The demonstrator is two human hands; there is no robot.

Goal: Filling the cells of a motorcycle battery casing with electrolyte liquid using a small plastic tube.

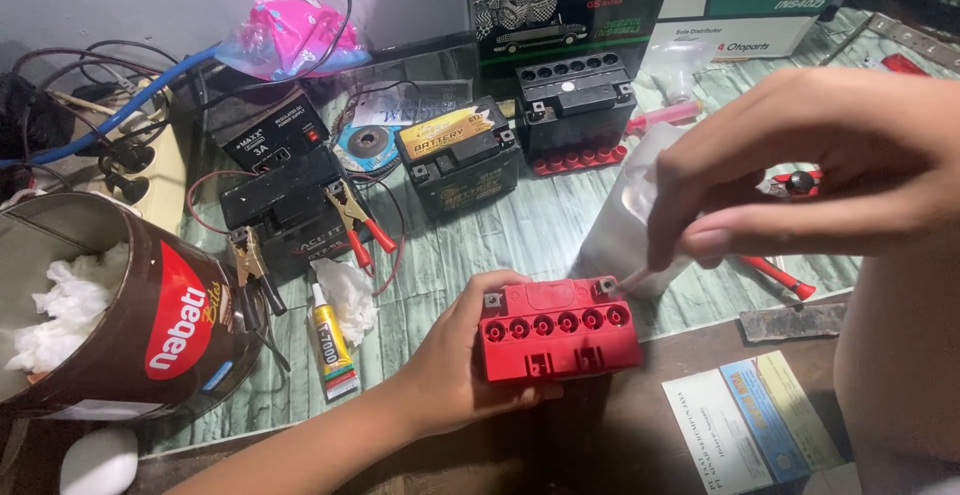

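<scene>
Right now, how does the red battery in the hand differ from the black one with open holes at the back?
The red battery is red and gripped by the left hand, with the right hand at its corner terminal; the black battery stands untouched. The red battery lies near the table's front edge; the black battery sits farther back. Both show a row of six round ports.

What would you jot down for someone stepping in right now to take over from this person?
Left hand: gripping the red battery at its left side, steadying it on the table edge.
Right hand: fingers pinching a thin tool, its tip at the battery's right rear terminal.
Done: the battery's six top holes are uncovered.
Left: the terminal work; what it needs is unclear. Two black batteries wait behind.
</scene>
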